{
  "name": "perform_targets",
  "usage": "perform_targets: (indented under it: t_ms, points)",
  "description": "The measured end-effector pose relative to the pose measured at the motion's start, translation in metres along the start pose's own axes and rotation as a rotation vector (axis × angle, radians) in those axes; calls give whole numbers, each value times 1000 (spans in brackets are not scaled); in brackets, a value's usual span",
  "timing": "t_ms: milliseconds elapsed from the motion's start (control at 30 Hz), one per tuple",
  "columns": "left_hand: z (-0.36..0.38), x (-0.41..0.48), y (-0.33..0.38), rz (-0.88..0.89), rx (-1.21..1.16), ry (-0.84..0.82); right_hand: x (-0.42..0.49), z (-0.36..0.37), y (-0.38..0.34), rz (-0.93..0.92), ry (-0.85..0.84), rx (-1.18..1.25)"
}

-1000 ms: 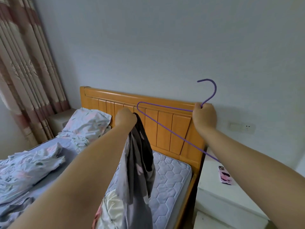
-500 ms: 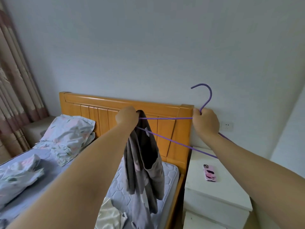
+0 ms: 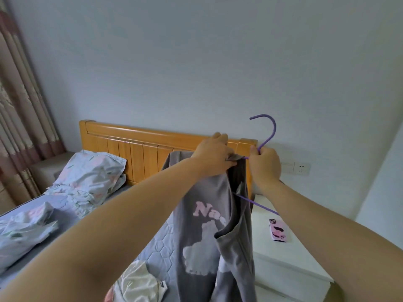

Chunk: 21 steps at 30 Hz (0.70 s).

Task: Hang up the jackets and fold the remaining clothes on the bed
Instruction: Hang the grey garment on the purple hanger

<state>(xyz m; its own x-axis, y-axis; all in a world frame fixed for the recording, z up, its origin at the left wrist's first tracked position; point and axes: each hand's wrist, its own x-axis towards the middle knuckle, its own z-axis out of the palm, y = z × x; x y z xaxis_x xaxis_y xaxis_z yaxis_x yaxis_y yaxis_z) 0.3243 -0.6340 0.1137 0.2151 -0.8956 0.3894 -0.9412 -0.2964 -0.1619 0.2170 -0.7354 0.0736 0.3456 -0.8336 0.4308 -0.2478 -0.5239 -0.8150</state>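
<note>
A grey jacket (image 3: 205, 232) with pink lettering and a pale print hangs in front of me, above the bed. My left hand (image 3: 214, 155) pinches its collar edge beside the neck of a purple wire hanger (image 3: 267, 136). One hanger arm sits inside the jacket's left shoulder; the other arm runs down to the right in the open. My right hand (image 3: 265, 164) grips the hanger just below its hook. A white garment (image 3: 139, 284) lies crumpled on the mattress (image 3: 152, 247) below.
A wooden headboard (image 3: 139, 147) stands behind the jacket. A flowered pillow (image 3: 91, 171) and a rumpled quilt (image 3: 24, 227) lie at the left. A white nightstand (image 3: 283, 258) with a pink phone (image 3: 278, 231) stands at the right. Curtains (image 3: 19, 105) hang far left.
My left hand has moved right along the hanger to my right hand, drawing the jacket's shoulder over the hanger arm. The jacket has spread out and shows its print.
</note>
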Motion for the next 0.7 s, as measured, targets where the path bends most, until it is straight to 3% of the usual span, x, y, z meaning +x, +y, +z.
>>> perform_targets:
  t_ms: [67,267,367,500,533,633,700]
  points:
    - [-1,-2,-6,46,-34,1,1,1,-4,-51,14,3]
    - [-9,-10,-14,-99,-401,-91,9,-4,-20,-287,24,-38]
    - [-11,-13,-22,-202,-467,29,15,-4,-31,-387,-45,-48]
    - [-11,-16,-32,-405,-603,208,2,-7,-14,-632,88,6]
    - [-12,-17,-34,-433,-631,235,-7,-5,-6,-634,3,30]
    - [-13,-18,-37,-464,-664,280,-29,9,6,-414,-407,28]
    - [-13,-20,-36,-458,-671,293,-33,21,7,-280,-512,115]
